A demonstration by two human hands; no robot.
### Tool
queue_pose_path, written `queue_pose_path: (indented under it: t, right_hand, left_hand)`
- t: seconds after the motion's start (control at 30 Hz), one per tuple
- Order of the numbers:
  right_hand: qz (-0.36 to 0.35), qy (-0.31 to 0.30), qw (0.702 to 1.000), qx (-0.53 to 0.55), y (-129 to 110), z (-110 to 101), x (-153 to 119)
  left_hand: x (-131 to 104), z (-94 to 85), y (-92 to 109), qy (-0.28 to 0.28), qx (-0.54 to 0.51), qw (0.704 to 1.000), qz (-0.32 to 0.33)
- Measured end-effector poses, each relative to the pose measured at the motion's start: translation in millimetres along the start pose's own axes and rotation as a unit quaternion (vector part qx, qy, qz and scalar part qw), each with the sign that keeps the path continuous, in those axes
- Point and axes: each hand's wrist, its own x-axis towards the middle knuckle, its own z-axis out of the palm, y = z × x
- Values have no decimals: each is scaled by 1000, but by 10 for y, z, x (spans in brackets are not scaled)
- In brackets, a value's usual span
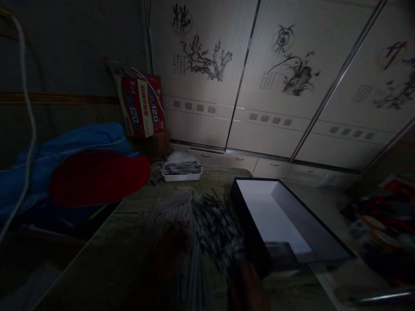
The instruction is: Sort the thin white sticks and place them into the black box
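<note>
The picture is dark and the hands are blurred. My left hand [173, 246] lies over a pile of thin pale sticks [191, 268] on the table; its fingers are too smeared to read. At the lower edge, my right hand [248, 283] is beside the near end of a heap of dark and pale thin sticks [217, 229], possibly pens or refills. Whether either hand grips a stick cannot be made out. Right of the heap stands a shallow open box [259, 203] with a white inside and dark rim. A bundle of thin sticks [280, 252] lies in its near corner.
A white tray [181, 177] with more thin items stands at the table's [106, 242] far end. Red cartons [142, 103] are stacked behind it. Blue cloth [74, 138] and a red oval thing [100, 177] lie left. A pale cable [27, 108] hangs at far left.
</note>
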Motion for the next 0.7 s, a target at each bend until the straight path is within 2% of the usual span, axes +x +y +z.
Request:
queue_pose_path:
  t: [0.1,0.23,0.4,0.53,0.7]
  right_hand:
    - [-32,-33,998,-33,-33,-28,17]
    - [-44,-43,996,-60,-91,-33,51]
    - [-38,-10,997,-62,-59,23,34]
    - [-37,-21,999,-35,-45,14,29]
    - [-29,-31,997,-60,-120,-12,57]
  left_hand:
    - [-17,43,-22,55,-25,998,-1]
    - [-49,106,-40,79,-51,996,-3]
    - [-70,125,-33,69,-46,997,-8]
    - [-65,111,-39,67,-5,998,3]
    - [-78,146,-62,76,-3,997,20]
